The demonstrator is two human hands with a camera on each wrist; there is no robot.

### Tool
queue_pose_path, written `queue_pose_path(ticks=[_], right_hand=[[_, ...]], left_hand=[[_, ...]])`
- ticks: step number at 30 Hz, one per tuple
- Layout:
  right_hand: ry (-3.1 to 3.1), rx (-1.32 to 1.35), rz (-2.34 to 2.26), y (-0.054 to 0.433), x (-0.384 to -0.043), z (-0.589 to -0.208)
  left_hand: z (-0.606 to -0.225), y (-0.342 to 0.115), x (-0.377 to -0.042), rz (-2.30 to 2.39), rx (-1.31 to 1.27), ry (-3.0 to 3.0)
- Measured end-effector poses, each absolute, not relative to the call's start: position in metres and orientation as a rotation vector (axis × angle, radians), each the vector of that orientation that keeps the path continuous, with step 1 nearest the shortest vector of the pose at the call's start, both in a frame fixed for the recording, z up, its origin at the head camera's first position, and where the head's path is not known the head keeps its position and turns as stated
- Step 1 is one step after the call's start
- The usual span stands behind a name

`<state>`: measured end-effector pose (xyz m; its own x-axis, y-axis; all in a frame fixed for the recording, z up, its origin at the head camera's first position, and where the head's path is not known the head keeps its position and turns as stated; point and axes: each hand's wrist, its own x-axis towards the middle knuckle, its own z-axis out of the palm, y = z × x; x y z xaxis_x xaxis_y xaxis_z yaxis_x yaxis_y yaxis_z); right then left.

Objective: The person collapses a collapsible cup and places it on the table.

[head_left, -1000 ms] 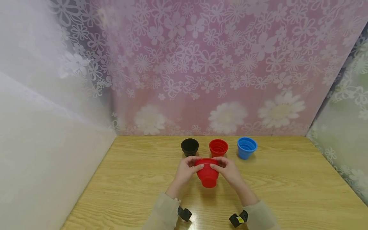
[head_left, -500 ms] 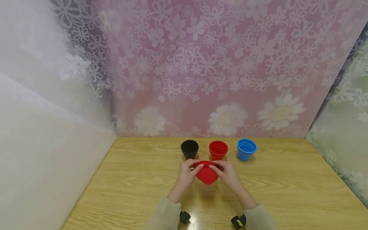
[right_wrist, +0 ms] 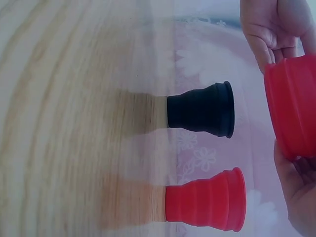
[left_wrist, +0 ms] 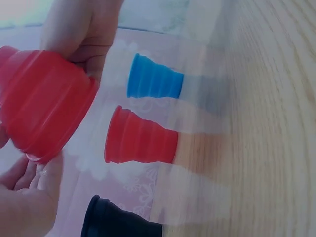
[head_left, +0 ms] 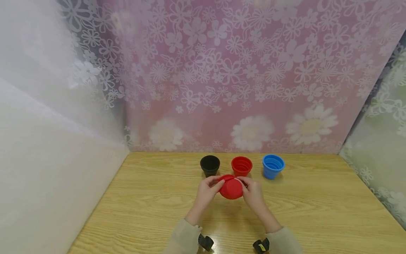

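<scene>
We've got the red cup [head_left: 231, 189] up off the table [head_left: 317, 208], base facing us, our left hand [head_left: 206, 190] and right hand [head_left: 252, 192] both closed in to pinch its sides near the rim, thumbs nearest us. Beyond it, near the table's far edge, we see the black cup [head_left: 210, 165], other red cup [head_left: 241, 165] and blue cup [head_left: 273, 166] standing apart.

Wood-grain desk [head_left: 136, 201] has a pink flowery backdrop [head_left: 203, 88] along its back edge, pale sheeting [head_left: 50, 151] (plastic, maybe?) down the left.
</scene>
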<state>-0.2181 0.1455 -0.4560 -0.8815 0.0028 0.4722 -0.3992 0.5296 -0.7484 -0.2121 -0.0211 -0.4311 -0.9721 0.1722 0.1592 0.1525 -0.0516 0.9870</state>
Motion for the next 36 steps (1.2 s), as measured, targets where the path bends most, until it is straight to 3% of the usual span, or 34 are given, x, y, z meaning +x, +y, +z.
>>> queue_pose_path(ticks=[7,16,28,36], right_hand=[[-2.288,0.252,1.37,0.149,-0.222,-0.454],[-2.308,0.172,1.452,0.147,-0.222,-0.452],[-2.165,0.282,2.257,0.153,-0.211,-0.446],[-2.15,0.268,2.163,0.15,-0.209,-0.447]], left_hand=[[-0.433,-0.024,-0.214,2.25,0.506,1.892],[-0.432,-0.017,-0.21,2.215,0.525,2.172],[-0.434,-0.015,-0.213,2.426,0.373,2.082],[-0.432,-0.013,-0.211,2.442,0.424,2.088]])
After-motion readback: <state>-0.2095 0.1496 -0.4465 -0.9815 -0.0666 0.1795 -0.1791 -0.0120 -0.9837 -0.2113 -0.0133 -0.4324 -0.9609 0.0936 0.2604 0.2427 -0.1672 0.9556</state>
